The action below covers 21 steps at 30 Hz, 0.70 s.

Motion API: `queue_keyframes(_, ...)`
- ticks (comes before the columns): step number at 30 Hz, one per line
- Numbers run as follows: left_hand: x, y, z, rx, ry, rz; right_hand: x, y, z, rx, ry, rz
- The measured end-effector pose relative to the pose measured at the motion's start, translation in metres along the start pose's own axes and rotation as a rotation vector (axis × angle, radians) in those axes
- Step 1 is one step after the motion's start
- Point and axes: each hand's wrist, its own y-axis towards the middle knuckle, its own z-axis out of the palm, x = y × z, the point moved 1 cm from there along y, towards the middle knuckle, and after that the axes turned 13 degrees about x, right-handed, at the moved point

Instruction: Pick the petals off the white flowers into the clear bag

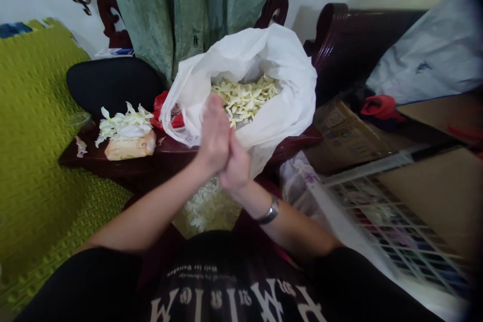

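Observation:
My left hand [215, 136] and my right hand [237, 163] are pressed palm to palm in front of the bag's near rim. The left fingers stretch out straight. Most of the right fingers are hidden behind the left hand, with the thumb showing upright. Whether anything lies between the palms is hidden. Just beyond them a white plastic bag [290, 105] gapes wide, with pale yellow flowers [247, 98] inside. Below my wrists, a heap of white petals [206, 206] sits low down, its holder partly covered by my arms.
On the dark wooden surface [169, 156] at left lie white flowers [126, 123], an orange-and-white packet [132, 147] and a red plastic bag [160, 108]. A black rounded object [113, 83] stands behind. At right are a cardboard box [345, 133] and a white wire rack [400, 231].

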Motion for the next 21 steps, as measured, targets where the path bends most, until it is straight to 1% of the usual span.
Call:
queue_keyframes(1, -0.002, 0.001, 0.000, -0.036, -0.018, -0.056, 0.001, 0.000, 0.000, 0.014, 0.006, -0.043)
queue_keyframes(2, -0.004, 0.002, 0.000, -0.047, -0.040, -0.095, 0.002, 0.000, -0.001, 0.004, 0.007, -0.048)
queue_keyframes(3, -0.007, 0.002, 0.002, -0.023, -0.052, -0.086, 0.002, 0.000, -0.003, -0.017, -0.002, -0.023)
queue_keyframes(5, -0.016, 0.001, 0.005, 0.097, -0.034, 0.014, 0.002, 0.001, -0.005, -0.028, -0.020, 0.029)
queue_keyframes(6, -0.020, -0.001, 0.006, 0.093, -0.012, 0.039, 0.002, 0.001, -0.006, -0.039, -0.018, 0.035)
queue_keyframes(8, -0.026, -0.002, 0.006, 0.044, -0.004, 0.025, 0.000, 0.000, -0.008, -0.028, 0.027, 0.006)
queue_keyframes(9, -0.028, -0.003, 0.005, 0.023, -0.001, 0.014, -0.001, -0.001, -0.008, -0.002, 0.050, 0.010)
queue_keyframes(11, -0.029, -0.003, 0.006, 0.036, 0.007, 0.017, -0.003, 0.000, -0.011, -0.039, 0.059, 0.010)
queue_keyframes(14, -0.021, 0.001, 0.009, 0.103, 0.003, 0.067, -0.002, 0.001, -0.015, -0.049, 0.060, 0.043)
queue_keyframes(15, -0.015, 0.003, 0.010, 0.088, -0.002, 0.045, -0.002, 0.001, -0.015, -0.048, 0.047, 0.034)
queue_keyframes(16, -0.009, 0.006, 0.010, 0.037, 0.007, 0.019, -0.001, 0.001, -0.014, -0.049, 0.040, 0.020)
queue_keyframes(18, 0.002, 0.010, 0.011, -0.025, 0.000, -0.021, 0.000, 0.001, -0.012, -0.023, 0.043, 0.038)
queue_keyframes(21, 0.009, 0.013, 0.013, 0.065, 0.018, 0.121, 0.003, 0.001, -0.010, -0.067, 0.083, 0.116)
